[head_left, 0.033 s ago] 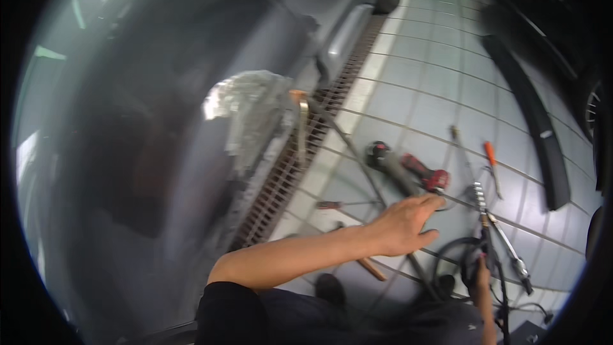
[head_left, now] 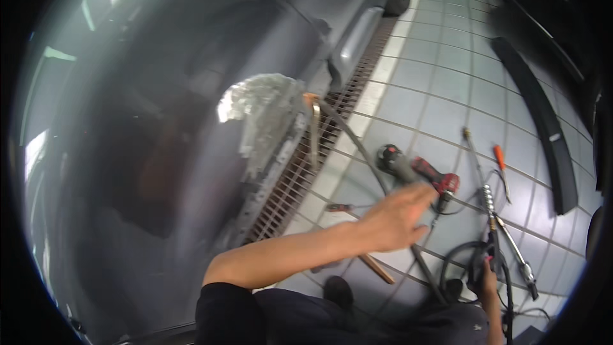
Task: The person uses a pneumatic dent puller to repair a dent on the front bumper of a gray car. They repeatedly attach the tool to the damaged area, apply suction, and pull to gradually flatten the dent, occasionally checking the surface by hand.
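Note:
My left hand (head_left: 397, 218) reaches across the floor in front of me, slightly blurred. Its thumb stands apart from the stretched fingers, and nothing shows in it. Close to its fingertips lie a red and black cordless drill (head_left: 440, 177) and a grey power tool (head_left: 396, 163) with a black end. Low on the right, my right hand (head_left: 489, 279) is wrapped around a black-handled pulling tool (head_left: 489, 201) with a long metal rod and a cable. On my left, a grey car panel (head_left: 185, 121) carries a bare, sanded silver patch (head_left: 265, 108) along its lower edge.
A floor grate (head_left: 294, 185) runs beside the car. A copper-coloured clamp (head_left: 312, 99) with a dark cable hangs at the panel's edge. An orange-handled screwdriver (head_left: 500, 156), a chrome ratchet-like tool (head_left: 516, 252), a wooden handle (head_left: 378, 268) and a long black trim piece (head_left: 543, 131) lie on the tiles.
The whole view has shifted a little, so the car and tools sit farther right. Against the tools, my left hand has drawn slightly back to the left. The right hand keeps its grip.

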Demonstrator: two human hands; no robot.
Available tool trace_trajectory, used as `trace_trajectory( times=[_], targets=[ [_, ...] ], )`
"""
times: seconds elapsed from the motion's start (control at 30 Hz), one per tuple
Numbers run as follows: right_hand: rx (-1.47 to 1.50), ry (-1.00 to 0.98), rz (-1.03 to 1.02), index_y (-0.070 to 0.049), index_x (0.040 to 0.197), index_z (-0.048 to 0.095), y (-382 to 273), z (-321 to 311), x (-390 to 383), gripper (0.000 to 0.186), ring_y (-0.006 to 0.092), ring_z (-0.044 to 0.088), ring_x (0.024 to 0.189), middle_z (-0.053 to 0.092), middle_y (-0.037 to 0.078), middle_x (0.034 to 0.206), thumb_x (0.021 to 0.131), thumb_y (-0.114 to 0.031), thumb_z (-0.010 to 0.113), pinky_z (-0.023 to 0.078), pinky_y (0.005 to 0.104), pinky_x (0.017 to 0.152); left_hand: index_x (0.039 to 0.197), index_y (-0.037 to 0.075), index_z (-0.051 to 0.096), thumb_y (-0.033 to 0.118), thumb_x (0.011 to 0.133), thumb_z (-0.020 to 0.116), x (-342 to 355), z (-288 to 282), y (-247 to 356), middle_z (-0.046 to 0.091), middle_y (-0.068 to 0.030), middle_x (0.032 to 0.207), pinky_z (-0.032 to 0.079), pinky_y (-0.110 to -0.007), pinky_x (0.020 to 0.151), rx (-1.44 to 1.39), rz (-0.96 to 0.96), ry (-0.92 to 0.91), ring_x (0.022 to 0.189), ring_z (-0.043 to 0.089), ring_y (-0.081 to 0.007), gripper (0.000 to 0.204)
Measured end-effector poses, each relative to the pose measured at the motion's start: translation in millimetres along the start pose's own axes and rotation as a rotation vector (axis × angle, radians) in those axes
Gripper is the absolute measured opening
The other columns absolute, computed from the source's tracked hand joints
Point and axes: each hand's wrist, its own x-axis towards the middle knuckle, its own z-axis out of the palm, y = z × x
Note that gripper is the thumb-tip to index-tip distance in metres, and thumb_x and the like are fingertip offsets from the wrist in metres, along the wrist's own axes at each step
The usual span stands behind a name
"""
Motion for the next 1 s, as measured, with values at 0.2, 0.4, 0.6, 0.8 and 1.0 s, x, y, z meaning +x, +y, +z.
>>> trace_trajectory(
  times=[0.2, 0.4, 0.6, 0.8, 1.0],
  targets=[
    [-1.178, -0.208, -0.221, 0.004, 0.075, 0.066, -136, 53, -48, 0.033, 0.0305, 0.065, 0.06, 0.065, 0.016, 0.063, 0.075, -0.028, 0.073, 0.053, 0.0407, 0.057, 0.137, -0.007, 0.036, 0.03, 0.082, 0.064, 7, -169, -100, 0.033, -0.0225, 0.147, 0.023, -0.045, 0.115, 1.219, -0.08, 0.179, 0.14, 0.028, -0.0322, 0.072],
    [-1.323, -0.582, -1.026, -0.002, 0.09, 0.062, -260, 273, -101, 0.03, 0.0383, 0.063, 0.078, 0.064, 0.019, 0.076, 0.079, -0.028, 0.069, 0.051, 0.0453, 0.072, 0.143, -0.005, 0.029, 0.045, 0.087, 0.06, 28, -265, -150, 0.024, -0.0202, 0.152, 0.015, -0.046, 0.117, 1.523, -0.306, 0.152, 0.145, 0.016, -0.0295, 0.082],
    [-0.735, -0.89, -1.157, 0.0, 0.095, 0.061, -236, 388, -174, 0.035, 0.0356, 0.065, 0.078, 0.067, 0.017, 0.078, 0.086, -0.033, 0.063, 0.051, 0.0431, 0.075, 0.144, -0.006, 0.026, 0.058, 0.082, 0.058, 3, -215, -147, 0.021, -0.0209, 0.154, 0.012, -0.048, 0.117, 1.545, -0.265, -0.068, 0.145, 0.014, -0.0315, 0.095],
    [-0.777, -1.098, -1.06, 0.001, 0.092, 0.06, -192, 404, -191, 0.032, 0.0382, 0.064, 0.078, 0.065, 0.02, 0.075, 0.084, -0.03, 0.066, 0.05, 0.0462, 0.072, 0.144, -0.006, 0.026, 0.055, 0.081, 0.062, -41, -197, -126, 0.019, -0.0208, 0.154, 0.012, -0.048, 0.117, 1.546, -0.261, -0.216, 0.145, 0.014, -0.0314, 0.095],
    [-0.672, -1.014, -1.111, 0.0, 0.091, 0.061, -206, 400, -188, 0.031, 0.0374, 0.064, 0.079, 0.066, 0.019, 0.077, 0.084, -0.03, 0.066, 0.051, 0.0453, 0.074, 0.143, -0.008, 0.027, 0.054, 0.077, 0.067, -79, -182, -108, 0.021, -0.0216, 0.153, 0.012, -0.049, 0.117, 1.515, -0.316, -0.264, 0.145, 0.014, -0.0317, 0.099]
  ],
)
